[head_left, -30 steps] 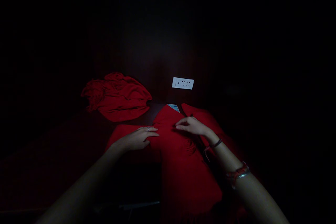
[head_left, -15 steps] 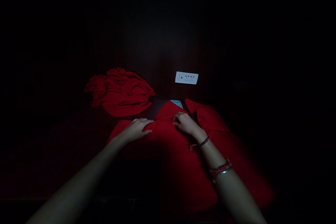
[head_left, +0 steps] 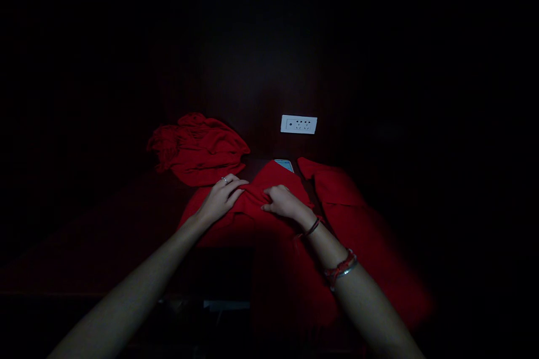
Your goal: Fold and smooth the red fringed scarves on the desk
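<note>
A red scarf (head_left: 278, 176) lies over the tabletop in front of me, its lower part hanging toward me in shadow. My left hand (head_left: 219, 197), with a ring on one finger, pinches the cloth between thumb and fingers. Opposite it, my right hand (head_left: 284, 202) is closed on the same scarf, its fingertips partly hidden in the fabric. Between the two hands the cloth is bunched into small ridges.
Further back on the left lies a crumpled red fringed scarf (head_left: 206, 148). Another red cloth (head_left: 357, 219) stretches along the right. A phone (head_left: 284, 165) pokes out behind the middle scarf. On the dark wall is a white power socket (head_left: 298, 124). Surroundings are mostly black.
Both hands have gone from resting on the flat scarf to gripping it, and the cloth between them is now gathered. My right hand has shifted left, and more of the right-hand cloth shows.
</note>
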Demonstrator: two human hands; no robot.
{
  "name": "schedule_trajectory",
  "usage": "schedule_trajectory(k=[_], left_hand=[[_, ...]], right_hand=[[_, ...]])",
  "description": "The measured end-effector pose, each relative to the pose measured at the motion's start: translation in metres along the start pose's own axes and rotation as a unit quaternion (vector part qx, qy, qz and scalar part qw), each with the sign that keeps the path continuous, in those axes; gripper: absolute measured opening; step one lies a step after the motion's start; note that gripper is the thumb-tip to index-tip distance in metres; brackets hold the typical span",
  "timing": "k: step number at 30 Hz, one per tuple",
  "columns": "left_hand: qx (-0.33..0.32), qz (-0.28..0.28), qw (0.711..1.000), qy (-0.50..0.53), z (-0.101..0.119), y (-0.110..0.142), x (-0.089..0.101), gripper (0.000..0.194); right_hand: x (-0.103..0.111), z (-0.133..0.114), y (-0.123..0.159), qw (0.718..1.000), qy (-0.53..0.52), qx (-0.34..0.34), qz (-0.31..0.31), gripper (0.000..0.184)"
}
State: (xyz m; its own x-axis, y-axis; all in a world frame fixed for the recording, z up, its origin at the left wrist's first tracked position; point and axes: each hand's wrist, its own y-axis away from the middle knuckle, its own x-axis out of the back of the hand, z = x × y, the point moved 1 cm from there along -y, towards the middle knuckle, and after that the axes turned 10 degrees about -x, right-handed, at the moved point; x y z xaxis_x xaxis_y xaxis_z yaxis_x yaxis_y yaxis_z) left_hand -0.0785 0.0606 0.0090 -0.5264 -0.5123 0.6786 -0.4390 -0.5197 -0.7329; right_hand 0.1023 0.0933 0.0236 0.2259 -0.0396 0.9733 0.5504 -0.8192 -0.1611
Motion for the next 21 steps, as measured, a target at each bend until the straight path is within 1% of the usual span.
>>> schedule_trajectory(k=[1,2,5,7,11,13,15,18,19,20,21], left_hand=[[0.000,0.004,1.000,-0.004,-0.001,-0.003,0.000,0.025],[-0.002,0.005,1.000,-0.007,-0.002,-0.008,0.000,0.025],[-0.019,-0.003,0.999,-0.026,-0.006,-0.031,0.001,0.026],[-0.041,-0.023,0.997,-0.055,-0.006,-0.051,0.001,0.026],[-0.104,-0.086,0.981,-0.138,-0.004,-0.093,0.001,0.027],[-0.118,-0.095,0.973,-0.174,-0.006,-0.110,0.001,0.027],[-0.111,-0.084,0.969,-0.203,-0.011,-0.124,0.003,0.028],[-0.069,-0.079,0.969,-0.224,-0.021,-0.136,0.000,0.032],[-0.050,-0.084,0.970,-0.225,-0.023,-0.136,-0.003,0.034],[-0.029,-0.091,0.970,-0.222,-0.025,-0.134,-0.008,0.035],[-0.008,-0.101,0.971,-0.215,-0.026,-0.130,-0.015,0.037]], right_hand=[[0.002,0.000,0.000,1.000,0.001,-0.010,0.000,0.019],[0.004,0.002,-0.001,1.000,-0.001,-0.021,0.010,0.016],[0.015,0.010,0.000,0.995,0.002,-0.059,0.081,0.021],[0.021,0.017,0.000,0.990,0.015,-0.091,0.109,0.026],[0.034,0.029,-0.005,0.976,0.054,-0.194,0.089,0.030],[0.044,0.033,-0.015,0.968,0.063,-0.221,0.100,0.029],[0.054,0.034,-0.028,0.963,0.060,-0.222,0.138,0.027],[0.061,0.036,-0.051,0.956,0.049,-0.218,0.191,0.025],[0.060,0.037,-0.058,0.955,0.047,-0.222,0.193,0.025],[0.056,0.039,-0.064,0.956,0.046,-0.229,0.179,0.026],[0.051,0.041,-0.069,0.958,0.044,-0.239,0.151,0.027]])
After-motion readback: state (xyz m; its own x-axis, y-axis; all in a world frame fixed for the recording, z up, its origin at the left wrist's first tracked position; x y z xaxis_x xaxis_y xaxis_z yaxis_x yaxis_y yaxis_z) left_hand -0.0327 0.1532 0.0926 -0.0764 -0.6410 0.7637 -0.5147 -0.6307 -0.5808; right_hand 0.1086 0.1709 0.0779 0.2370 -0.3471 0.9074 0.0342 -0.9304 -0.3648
